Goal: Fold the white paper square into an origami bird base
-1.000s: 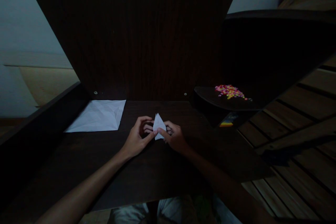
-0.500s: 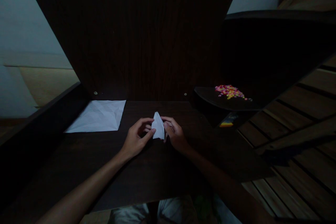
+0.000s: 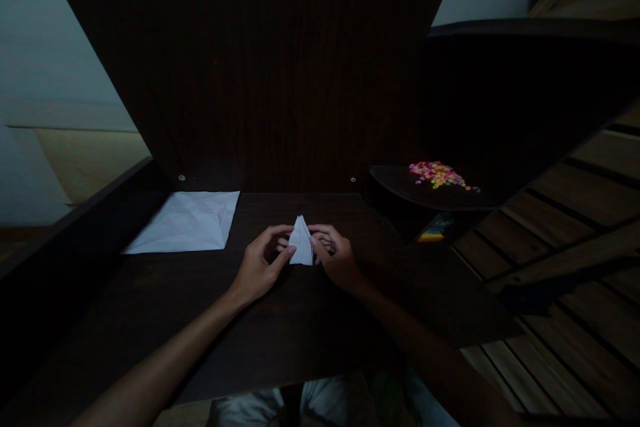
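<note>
A small folded piece of white paper [image 3: 301, 243] is held up over the dark desk, its narrow pointed end away from me and its wider end towards me. My left hand [image 3: 262, 259] pinches its left edge, thumb on the near face and fingers behind. On the opposite edge, my right hand [image 3: 336, 257] grips it with the thumb in front and the fingers curled at the back. Several layers show at the tip. The fingertips behind the paper are partly hidden.
A creased white paper sheet [image 3: 187, 223] lies at the desk's back left. Small colourful pieces [image 3: 437, 175] are heaped on a curved shelf [image 3: 395, 180] at right, with a yellow and orange item [image 3: 431, 237] beneath. A dark panel [image 3: 280, 80] rises behind the desk [image 3: 280, 333].
My right fingers have shifted slightly and curled more behind the folded paper. The paper has turned a little, its creased face now more towards me. My left hand stays nearly still.
</note>
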`<move>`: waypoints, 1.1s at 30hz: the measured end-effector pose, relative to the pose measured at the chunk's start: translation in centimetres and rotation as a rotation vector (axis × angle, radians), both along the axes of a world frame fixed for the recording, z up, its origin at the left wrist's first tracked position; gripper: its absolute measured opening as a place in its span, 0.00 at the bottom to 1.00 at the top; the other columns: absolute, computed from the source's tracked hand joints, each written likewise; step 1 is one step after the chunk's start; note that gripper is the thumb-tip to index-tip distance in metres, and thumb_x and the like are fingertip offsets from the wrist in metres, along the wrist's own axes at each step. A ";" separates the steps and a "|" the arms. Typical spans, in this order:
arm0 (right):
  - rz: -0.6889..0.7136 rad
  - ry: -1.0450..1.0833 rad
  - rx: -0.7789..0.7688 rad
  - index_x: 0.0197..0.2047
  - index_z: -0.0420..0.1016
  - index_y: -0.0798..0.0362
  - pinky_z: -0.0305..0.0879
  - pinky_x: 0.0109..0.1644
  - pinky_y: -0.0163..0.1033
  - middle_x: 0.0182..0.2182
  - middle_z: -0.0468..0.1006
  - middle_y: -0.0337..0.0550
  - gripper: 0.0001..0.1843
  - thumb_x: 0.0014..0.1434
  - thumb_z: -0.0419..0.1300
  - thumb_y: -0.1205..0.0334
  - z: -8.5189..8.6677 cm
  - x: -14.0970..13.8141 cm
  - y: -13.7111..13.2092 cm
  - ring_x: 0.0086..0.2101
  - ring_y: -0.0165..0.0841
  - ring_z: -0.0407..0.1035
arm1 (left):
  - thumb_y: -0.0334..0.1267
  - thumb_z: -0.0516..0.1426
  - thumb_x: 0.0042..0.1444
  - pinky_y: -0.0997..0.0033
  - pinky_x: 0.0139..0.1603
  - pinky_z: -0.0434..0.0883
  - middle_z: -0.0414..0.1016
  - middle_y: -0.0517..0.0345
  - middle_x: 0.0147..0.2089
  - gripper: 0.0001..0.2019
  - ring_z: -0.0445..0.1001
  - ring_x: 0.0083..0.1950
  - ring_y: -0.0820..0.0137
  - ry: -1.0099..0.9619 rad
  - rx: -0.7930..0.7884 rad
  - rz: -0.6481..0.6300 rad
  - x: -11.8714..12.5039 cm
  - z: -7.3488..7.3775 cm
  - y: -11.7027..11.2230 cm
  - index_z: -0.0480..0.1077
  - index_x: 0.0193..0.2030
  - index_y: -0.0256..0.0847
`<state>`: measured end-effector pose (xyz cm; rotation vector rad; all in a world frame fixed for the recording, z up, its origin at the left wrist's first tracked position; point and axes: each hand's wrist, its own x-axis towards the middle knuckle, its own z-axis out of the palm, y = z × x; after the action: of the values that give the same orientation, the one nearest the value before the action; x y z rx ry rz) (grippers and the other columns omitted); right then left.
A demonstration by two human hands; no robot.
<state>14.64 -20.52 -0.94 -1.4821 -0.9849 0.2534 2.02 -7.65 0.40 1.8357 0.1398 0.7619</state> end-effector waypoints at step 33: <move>-0.032 -0.331 0.025 0.44 0.69 0.52 0.62 0.26 0.29 0.41 0.71 0.44 0.13 0.55 0.57 0.71 1.0 -0.1 -0.4 0.32 0.27 0.68 | 0.35 0.57 0.59 0.62 0.52 0.69 0.74 0.51 0.48 0.10 0.72 0.50 0.64 -0.021 0.310 0.013 -0.2 0.4 0.0 0.72 0.47 0.41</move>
<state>14.52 -20.90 0.02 -1.5453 -1.2205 -0.0303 1.84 -7.62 0.85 2.1198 0.0201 0.8483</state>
